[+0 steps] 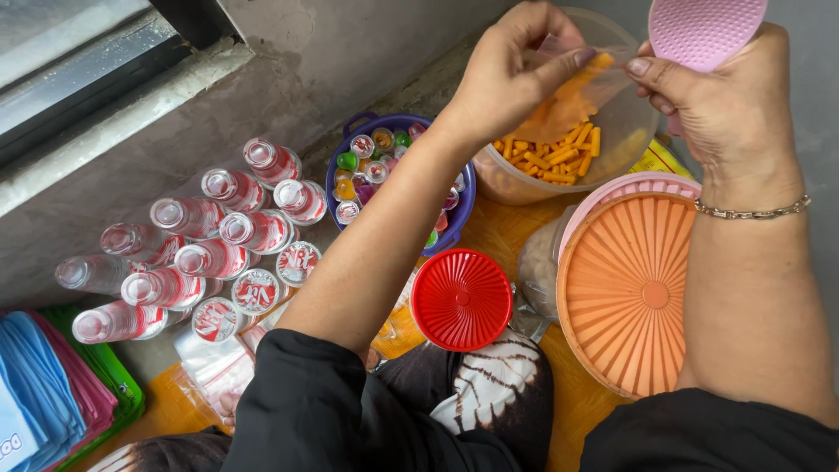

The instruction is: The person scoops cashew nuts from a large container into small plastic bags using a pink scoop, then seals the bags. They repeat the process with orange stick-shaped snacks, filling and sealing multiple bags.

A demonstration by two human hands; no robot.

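My left hand (511,74) and my right hand (721,96) hold a small clear plastic bag (572,96) between them, pinching its mouth at either side. The bag holds orange stick snacks and hangs over a clear round tub (625,140) with more of the same orange sticks (551,157) in its bottom. A pink perforated scoop (703,31) is tucked in my right hand as well. A thin bracelet sits on my right wrist.
A purple bowl (459,214) of small coloured jelly cups stands left of the tub. Several clear bottles (188,258) lie by the grey wall. A red lid (461,299), an orange lid (625,288), and stacked blue and pink packets (44,393) lie near.
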